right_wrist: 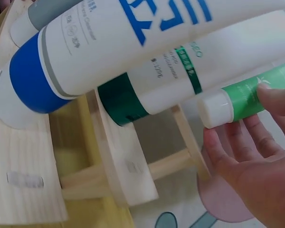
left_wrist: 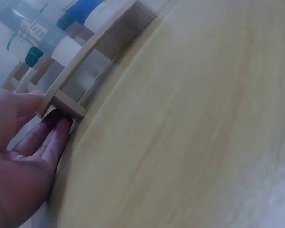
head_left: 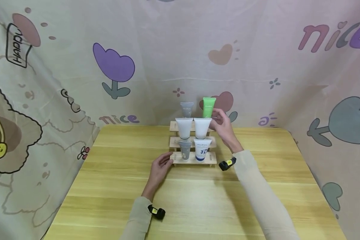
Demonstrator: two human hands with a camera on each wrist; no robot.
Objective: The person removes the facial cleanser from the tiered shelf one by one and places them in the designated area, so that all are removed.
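From the head view, a three-step wooden rack (head_left: 213, 142) stands on the table (head_left: 114, 186) before a patterned cloth (head_left: 168, 50). The right hand (head_left: 224, 128) holds the green tube (head_left: 208, 107) at the right of the top step, beside the upper grey tube (head_left: 187, 109). The green tube's lower end is hidden behind the right white tube (head_left: 201, 128), which stands on the middle step with the left white tube (head_left: 184, 128). On the bottom step are the lower grey tube (head_left: 185, 150) and, to its right, the blue-banded tube (head_left: 201, 150). The left hand (head_left: 160, 168) is at the left end of that step.

In the left wrist view, the left hand grips the end of the rack's bottom step, thumb against the board and fingers at the foot beneath it. The lower grey tube stands just above on the step.

In the right wrist view, the right hand grasps the green tube, with the thumb on one side, fingers on the other and the white cap (right_wrist: 215, 109) sticking out past them. The right white tube and the blue-banded tube pass in front, and I cannot tell whether the cap touches the top step.
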